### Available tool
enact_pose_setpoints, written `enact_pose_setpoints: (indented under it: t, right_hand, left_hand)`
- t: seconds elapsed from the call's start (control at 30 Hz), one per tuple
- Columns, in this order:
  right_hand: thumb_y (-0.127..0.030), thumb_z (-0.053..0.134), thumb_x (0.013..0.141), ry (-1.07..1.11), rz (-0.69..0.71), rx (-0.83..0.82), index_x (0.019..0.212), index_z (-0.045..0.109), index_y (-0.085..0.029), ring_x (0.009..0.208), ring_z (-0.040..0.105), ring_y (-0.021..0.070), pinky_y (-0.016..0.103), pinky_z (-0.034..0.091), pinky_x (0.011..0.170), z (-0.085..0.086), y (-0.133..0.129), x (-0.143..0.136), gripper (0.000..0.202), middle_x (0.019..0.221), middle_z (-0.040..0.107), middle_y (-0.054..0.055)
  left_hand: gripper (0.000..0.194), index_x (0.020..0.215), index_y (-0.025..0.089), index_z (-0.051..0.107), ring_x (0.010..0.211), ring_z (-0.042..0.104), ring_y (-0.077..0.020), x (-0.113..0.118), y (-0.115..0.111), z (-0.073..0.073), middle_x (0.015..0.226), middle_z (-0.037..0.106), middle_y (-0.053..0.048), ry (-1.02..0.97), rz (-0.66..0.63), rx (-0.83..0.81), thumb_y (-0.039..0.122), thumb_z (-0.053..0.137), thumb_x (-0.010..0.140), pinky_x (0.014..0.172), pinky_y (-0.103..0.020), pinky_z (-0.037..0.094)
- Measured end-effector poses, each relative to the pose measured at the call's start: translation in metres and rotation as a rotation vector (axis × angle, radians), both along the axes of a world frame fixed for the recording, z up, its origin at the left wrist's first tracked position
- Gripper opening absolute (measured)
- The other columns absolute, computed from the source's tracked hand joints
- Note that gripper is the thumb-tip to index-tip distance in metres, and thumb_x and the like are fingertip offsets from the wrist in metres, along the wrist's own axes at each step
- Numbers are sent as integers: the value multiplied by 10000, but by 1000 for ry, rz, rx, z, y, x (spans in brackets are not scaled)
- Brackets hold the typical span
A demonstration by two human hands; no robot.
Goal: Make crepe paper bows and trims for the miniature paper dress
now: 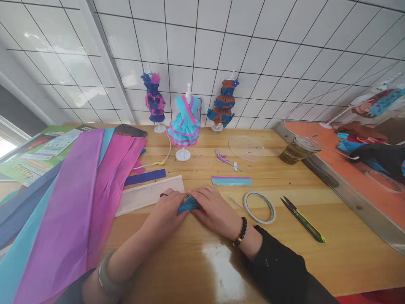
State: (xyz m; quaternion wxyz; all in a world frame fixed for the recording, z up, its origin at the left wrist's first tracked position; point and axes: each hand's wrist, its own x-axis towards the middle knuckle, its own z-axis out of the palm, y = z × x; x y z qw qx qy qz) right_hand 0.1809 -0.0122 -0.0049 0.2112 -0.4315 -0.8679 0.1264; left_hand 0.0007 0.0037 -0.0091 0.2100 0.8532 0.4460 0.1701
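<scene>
Between my two hands is a small piece of blue crepe paper, gathered into fine folds. My left hand pinches its left end, and my right hand grips the right end; the fingertips partly hide it. Just behind my left hand lies a white strip, with a dark blue strip beyond it. A light blue strip with a purple edge lies behind my right hand. Right of that hand, a roll of double-sided tape rests flat on the table.
Green-handled thread snips lie at the right. Coloured paper sheets cover the left side. Small dress forms, one in a light blue dress, stand by the tiled wall. A lidded cup and a clear disc are farther back.
</scene>
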Motion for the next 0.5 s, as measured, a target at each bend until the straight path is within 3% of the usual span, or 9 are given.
enact_pose_setpoints:
  t: [0.23,0.5]
  right_hand:
    - [-190,498,805,33,36,-28,1332,283,-145,1171,360,235,440,315,986,0,1,-1,571,1253,478,111]
    - [-105,415,831,-23,20,-37,1365,234,-131,973,464,219,410,391,872,-5,-2,-5,564,996,591,103]
  left_hand:
    - [294,1026,212,459,837,503,-213,0,-1,0,856,557,-29,-50,58,-87,136,509,746,701,-328,398]
    - [69,819,195,488,794,497,-207,1,-2,1,761,541,-23,-7,24,4,148,464,776,671,-321,396]
